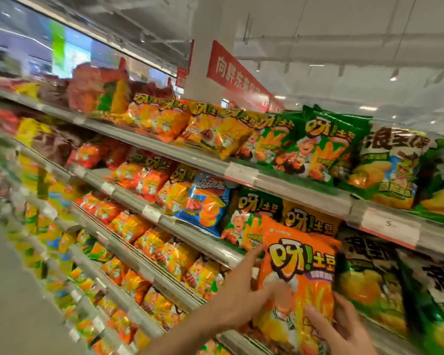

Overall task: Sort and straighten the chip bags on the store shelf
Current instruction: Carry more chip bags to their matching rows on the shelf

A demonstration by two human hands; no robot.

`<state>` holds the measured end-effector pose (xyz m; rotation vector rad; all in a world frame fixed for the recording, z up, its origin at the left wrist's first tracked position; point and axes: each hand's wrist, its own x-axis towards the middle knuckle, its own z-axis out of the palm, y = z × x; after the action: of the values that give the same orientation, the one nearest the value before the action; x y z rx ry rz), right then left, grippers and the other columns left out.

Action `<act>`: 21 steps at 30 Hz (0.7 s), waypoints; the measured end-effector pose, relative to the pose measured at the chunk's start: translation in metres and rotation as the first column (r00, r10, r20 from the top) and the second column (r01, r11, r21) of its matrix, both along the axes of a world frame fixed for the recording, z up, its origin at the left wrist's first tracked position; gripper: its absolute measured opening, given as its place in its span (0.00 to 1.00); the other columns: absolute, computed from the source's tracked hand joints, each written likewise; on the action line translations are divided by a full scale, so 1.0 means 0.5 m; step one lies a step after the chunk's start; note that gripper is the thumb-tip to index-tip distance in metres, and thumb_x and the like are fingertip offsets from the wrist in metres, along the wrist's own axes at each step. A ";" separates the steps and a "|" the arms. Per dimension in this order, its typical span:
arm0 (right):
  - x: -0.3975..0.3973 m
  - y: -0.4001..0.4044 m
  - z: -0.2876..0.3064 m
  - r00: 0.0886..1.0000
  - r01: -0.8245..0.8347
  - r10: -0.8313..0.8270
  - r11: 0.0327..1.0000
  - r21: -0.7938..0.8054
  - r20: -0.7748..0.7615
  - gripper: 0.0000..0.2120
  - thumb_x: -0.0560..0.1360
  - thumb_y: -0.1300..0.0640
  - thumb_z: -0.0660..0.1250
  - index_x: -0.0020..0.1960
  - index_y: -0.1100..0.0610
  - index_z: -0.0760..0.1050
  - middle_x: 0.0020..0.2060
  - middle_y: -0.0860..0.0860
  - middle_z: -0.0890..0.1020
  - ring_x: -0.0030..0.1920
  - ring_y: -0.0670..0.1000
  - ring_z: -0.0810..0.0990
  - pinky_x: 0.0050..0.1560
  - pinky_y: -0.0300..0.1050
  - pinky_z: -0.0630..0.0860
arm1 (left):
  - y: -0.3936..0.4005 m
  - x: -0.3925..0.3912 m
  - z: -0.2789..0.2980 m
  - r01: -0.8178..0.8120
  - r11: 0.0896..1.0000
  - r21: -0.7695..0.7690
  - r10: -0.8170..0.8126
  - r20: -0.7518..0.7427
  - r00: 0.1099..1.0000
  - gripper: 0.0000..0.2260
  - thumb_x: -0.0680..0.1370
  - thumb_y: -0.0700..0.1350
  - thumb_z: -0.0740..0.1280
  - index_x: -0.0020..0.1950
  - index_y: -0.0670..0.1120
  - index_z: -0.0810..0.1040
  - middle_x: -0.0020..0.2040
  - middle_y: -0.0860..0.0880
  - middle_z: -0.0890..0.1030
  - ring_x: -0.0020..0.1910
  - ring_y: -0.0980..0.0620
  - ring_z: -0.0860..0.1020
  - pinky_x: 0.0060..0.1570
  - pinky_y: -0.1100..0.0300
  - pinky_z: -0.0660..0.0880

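Off to the left of the frame the shelves [144, 139] are packed with orange and yellow chip bags leaning forward to face shoppers, all motion-blurred. Lower middle, the left hand [244, 290] is spread wide and flat against an orange chip bag [299, 272], probably steadying it. At the lower right the right hand [344, 329] has its fingers [315, 317] gripping the bag's bottom, holding it in front of green bags [369, 278], so I'd guess it's misplaced.

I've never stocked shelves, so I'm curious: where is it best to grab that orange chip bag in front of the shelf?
Probably by its two side edges, from the front. The orange chip bag stands upright, puffed in the middle, and the left hand and right hand already flank it there.
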<state>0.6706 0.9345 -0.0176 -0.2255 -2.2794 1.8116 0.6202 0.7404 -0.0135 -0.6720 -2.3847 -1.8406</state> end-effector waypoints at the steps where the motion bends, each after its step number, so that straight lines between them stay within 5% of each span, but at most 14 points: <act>1: -0.018 -0.039 -0.004 1.000 -0.029 0.029 1.000 0.007 0.000 0.54 0.53 0.41 0.79 0.75 0.54 0.63 0.62 0.53 0.79 0.59 0.57 0.78 0.68 0.62 0.70 | -0.044 -0.009 -0.001 -0.026 1.000 -0.001 0.026 -0.007 1.000 0.29 0.78 0.59 0.67 0.73 0.68 0.54 0.57 0.69 0.72 0.49 0.70 0.79 0.52 0.68 0.78; 6: -0.109 -0.219 -0.007 0.983 -0.183 0.183 0.983 -0.004 0.003 0.44 0.59 0.43 0.76 0.71 0.50 0.63 0.62 0.52 0.79 0.61 0.54 0.78 0.67 0.52 0.70 | -0.233 -0.077 -0.026 -0.122 0.992 0.033 0.121 0.011 0.993 0.33 0.74 0.65 0.68 0.75 0.68 0.57 0.63 0.65 0.76 0.59 0.61 0.78 0.61 0.54 0.77; 10: -0.185 -0.336 -0.006 0.956 -0.293 0.293 0.956 -0.011 0.008 0.38 0.63 0.43 0.74 0.68 0.46 0.61 0.59 0.46 0.79 0.58 0.47 0.78 0.59 0.47 0.73 | -0.346 -0.115 -0.029 -0.207 0.977 0.048 0.207 -0.004 0.978 0.31 0.75 0.61 0.70 0.72 0.68 0.56 0.58 0.74 0.71 0.53 0.80 0.71 0.51 0.79 0.69; 12: -0.228 -0.382 -0.012 0.945 -0.327 0.327 0.945 -0.005 0.001 0.38 0.64 0.41 0.74 0.69 0.45 0.62 0.58 0.44 0.79 0.56 0.45 0.80 0.58 0.47 0.75 | -0.393 -0.143 -0.036 -0.255 0.964 0.070 0.256 -0.005 0.967 0.32 0.75 0.60 0.70 0.73 0.67 0.55 0.57 0.74 0.71 0.52 0.82 0.70 0.46 0.83 0.67; 18: -0.354 -0.480 -0.023 0.926 -0.372 0.376 0.918 0.135 -0.007 0.49 0.59 0.25 0.71 0.73 0.40 0.58 0.68 0.42 0.71 0.68 0.47 0.72 0.68 0.54 0.72 | -0.494 -0.240 -0.051 -0.348 0.931 0.108 0.351 -0.014 0.936 0.29 0.77 0.57 0.69 0.72 0.69 0.58 0.57 0.68 0.78 0.55 0.74 0.75 0.49 0.77 0.71; 21: -0.425 -0.498 0.006 0.934 -0.313 0.345 0.916 0.250 -0.093 0.40 0.68 0.31 0.68 0.74 0.44 0.61 0.68 0.44 0.70 0.67 0.48 0.71 0.63 0.47 0.72 | -0.540 -0.287 -0.031 -0.375 0.910 0.175 0.378 0.016 0.926 0.31 0.76 0.56 0.71 0.75 0.66 0.59 0.61 0.59 0.80 0.56 0.64 0.80 0.59 0.61 0.77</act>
<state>0.4581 0.6856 -0.0145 0.3327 -2.5185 1.6160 0.4766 0.4705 -0.0291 -0.1912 -2.1163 -1.8295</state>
